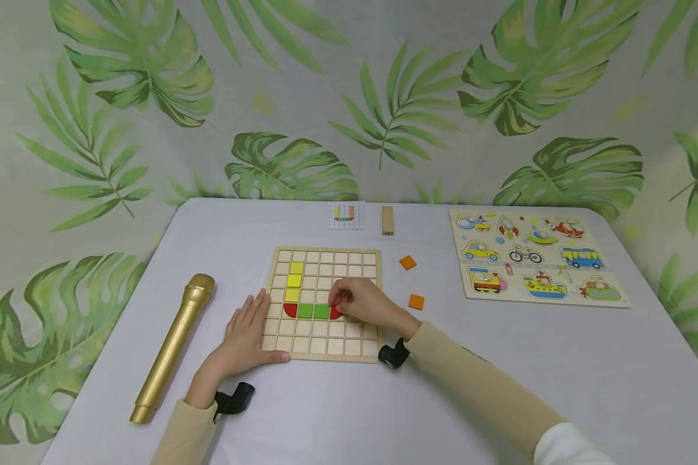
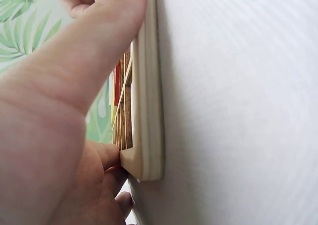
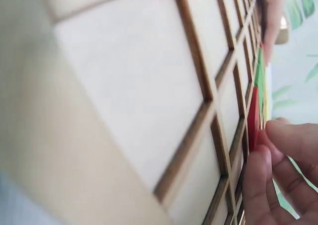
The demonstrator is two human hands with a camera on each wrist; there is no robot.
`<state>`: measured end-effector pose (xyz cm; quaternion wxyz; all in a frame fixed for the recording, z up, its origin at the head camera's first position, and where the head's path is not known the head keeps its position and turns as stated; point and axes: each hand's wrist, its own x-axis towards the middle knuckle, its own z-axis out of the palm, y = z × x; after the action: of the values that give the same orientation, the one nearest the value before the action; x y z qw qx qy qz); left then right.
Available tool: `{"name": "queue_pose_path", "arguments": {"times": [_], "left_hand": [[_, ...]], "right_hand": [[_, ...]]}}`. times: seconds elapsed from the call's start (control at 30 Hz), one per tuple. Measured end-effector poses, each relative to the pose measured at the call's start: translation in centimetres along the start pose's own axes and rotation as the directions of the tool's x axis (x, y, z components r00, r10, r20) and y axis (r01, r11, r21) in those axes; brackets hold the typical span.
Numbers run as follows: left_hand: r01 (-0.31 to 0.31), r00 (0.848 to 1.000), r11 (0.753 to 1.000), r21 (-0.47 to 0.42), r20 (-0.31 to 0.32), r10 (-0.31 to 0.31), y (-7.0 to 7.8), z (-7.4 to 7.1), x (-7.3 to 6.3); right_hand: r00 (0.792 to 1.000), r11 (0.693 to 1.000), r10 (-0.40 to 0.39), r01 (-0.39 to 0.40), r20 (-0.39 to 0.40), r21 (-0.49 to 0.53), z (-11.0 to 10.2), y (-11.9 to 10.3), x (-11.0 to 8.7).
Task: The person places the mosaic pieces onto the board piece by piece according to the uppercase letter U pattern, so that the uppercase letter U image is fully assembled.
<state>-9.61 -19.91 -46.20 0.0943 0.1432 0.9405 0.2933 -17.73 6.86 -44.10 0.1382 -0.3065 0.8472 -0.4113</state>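
A wooden grid board lies flat on the table. Three yellow tiles form a column in it, above a red rounded tile. Two green tiles continue the row to a second red rounded tile. My right hand pinches that second red tile at its grid cell, fingertips partly covering it. With fingers extended, my left hand rests against the board's left side, its thumb along the near edge. In the left wrist view, the thumb and palm hide much of the board.
Two orange tiles lie right of the board. Behind it are a pattern card and a small wooden block. A vehicle puzzle board lies at the right, and a gold microphone at the left.
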Motion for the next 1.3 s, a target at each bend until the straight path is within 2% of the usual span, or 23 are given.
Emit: {"name": "queue_pose_path", "arguments": {"times": [0.13,0.3,0.5,0.67,0.77,0.93,1.2,1.3], "left_hand": [[-0.001,1.000,1.000,0.006,0.002,0.001,0.0,0.0,0.1],[0.003,1.000,1.000,0.004,0.002,-0.003,0.2,-0.1,0.1],[0.008,1.000,1.000,0.005,0.004,-0.008,0.3,-0.1,0.0],[0.008,1.000,1.000,0.008,0.003,-0.008,0.3,-0.1,0.0],[0.005,1.000,1.000,0.007,0.001,-0.005,0.3,-0.1,0.0],[0.002,1.000,1.000,0.009,0.001,-0.002,0.3,-0.1,0.0],[0.001,1.000,1.000,0.011,0.003,-0.001,0.3,-0.1,0.0],[-0.001,1.000,1.000,0.012,0.004,0.001,0.2,-0.1,0.0]], "right_hand": [[0.999,0.995,0.038,-0.039,0.012,0.087,-0.9,0.5,-0.3],[0.999,0.982,0.047,-0.046,-0.001,0.181,-2.6,1.5,-1.1],[0.995,0.949,0.095,-0.092,0.005,0.301,-4.8,2.9,-2.7],[0.992,0.929,0.126,-0.121,0.009,0.350,-6.3,4.3,-4.2],[0.985,0.911,0.170,-0.160,0.007,0.379,-6.8,5.2,-5.0],[0.977,0.897,0.211,-0.191,-0.007,0.399,-7.3,6.2,-6.1],[0.977,0.908,0.214,-0.203,0.011,0.367,-7.6,6.8,-7.4],[0.978,0.922,0.206,-0.200,0.017,0.331,-7.5,6.9,-7.7]]}}
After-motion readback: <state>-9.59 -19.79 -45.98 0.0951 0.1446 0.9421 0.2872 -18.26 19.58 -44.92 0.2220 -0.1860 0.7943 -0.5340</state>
